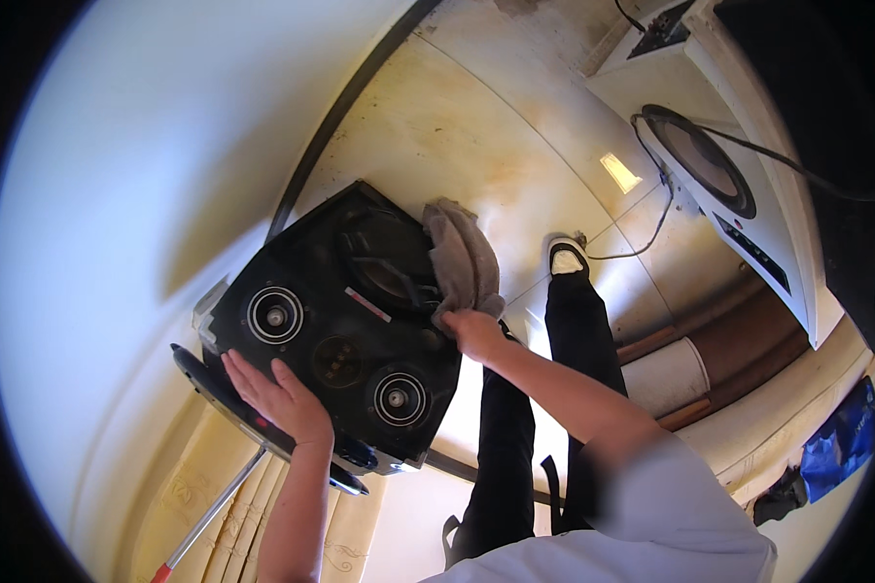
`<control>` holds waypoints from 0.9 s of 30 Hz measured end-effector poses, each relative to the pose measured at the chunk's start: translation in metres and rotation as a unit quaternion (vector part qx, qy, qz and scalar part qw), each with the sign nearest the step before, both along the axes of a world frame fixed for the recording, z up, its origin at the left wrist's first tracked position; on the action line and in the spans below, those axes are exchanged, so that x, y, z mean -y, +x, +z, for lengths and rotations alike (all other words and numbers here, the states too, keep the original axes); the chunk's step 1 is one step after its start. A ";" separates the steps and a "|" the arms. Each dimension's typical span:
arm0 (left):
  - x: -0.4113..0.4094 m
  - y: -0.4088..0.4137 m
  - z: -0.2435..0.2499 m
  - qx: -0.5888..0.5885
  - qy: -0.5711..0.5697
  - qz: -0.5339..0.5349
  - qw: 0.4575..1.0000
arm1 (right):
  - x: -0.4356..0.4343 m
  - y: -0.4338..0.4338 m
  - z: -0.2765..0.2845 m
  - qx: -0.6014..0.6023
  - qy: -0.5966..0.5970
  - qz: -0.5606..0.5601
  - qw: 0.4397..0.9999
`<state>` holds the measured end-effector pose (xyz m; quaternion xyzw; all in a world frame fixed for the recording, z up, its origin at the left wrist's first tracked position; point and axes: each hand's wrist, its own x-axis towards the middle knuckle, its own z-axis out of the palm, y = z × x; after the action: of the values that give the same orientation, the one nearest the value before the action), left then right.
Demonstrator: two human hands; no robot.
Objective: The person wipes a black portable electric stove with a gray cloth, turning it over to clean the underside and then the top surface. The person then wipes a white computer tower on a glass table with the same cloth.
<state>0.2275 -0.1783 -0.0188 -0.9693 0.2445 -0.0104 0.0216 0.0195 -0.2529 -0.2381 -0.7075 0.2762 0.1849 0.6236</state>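
My right hand (475, 334) grips one end of a crumpled grey cloth (464, 255). The cloth hangs over the edge of a black loudspeaker cabinet (306, 273), beside its large round recess (385, 280). Two silver-ringed round fittings, a left one (275, 315) and a lower one (398, 399), sit on the cabinet's dark face, with a small red-and-white sticker (368, 304) between them and the recess. My left hand (284, 397) is spread over the cabinet's near-left edge, holding nothing. Whether its palm touches the cabinet, I cannot tell.
A white wall (138, 146) stands close behind the cabinet. Leaning below is a metal pole (215, 503). At right, a white box with a round dark-rimmed opening (700, 160) trails a cable (660, 226) across the tiled floor (496, 131) near my shoe (567, 259). A blue bag (840, 441) lies farther right.
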 end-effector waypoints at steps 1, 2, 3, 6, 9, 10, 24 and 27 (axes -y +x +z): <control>0.000 0.002 -0.001 -0.001 -0.008 -0.001 1.000 | 0.002 -0.005 -0.012 0.035 -0.014 -0.020 0.999; -0.001 0.002 -0.001 -0.002 -0.013 0.006 1.000 | 0.005 -0.009 -0.025 0.007 0.002 -0.005 1.000; 0.001 0.002 -0.004 -0.007 -0.012 0.006 1.000 | 0.009 -0.011 -0.041 0.016 -0.013 0.023 1.000; 0.002 0.002 -0.005 -0.017 -0.002 0.011 1.000 | 0.006 -0.019 -0.080 0.057 -0.041 0.062 0.996; -0.003 0.002 -0.003 -0.014 0.009 0.019 1.000 | -0.008 -0.022 -0.107 0.085 -0.040 0.023 0.995; -0.002 0.002 -0.002 -0.013 0.011 0.021 1.000 | -0.011 -0.022 -0.115 0.073 -0.036 0.022 0.996; -0.001 0.000 -0.002 -0.019 0.001 0.033 0.999 | -0.031 0.043 -0.201 -0.182 0.174 -0.451 0.856; 0.001 0.002 -0.002 -0.019 0.009 0.024 1.000 | -0.020 0.044 -0.195 -0.154 0.268 -0.476 0.823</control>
<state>0.2292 -0.1794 -0.0206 -0.9746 0.2221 0.0107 0.0260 0.0638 -0.2328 -0.4329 -0.2554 0.6106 0.0380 0.7486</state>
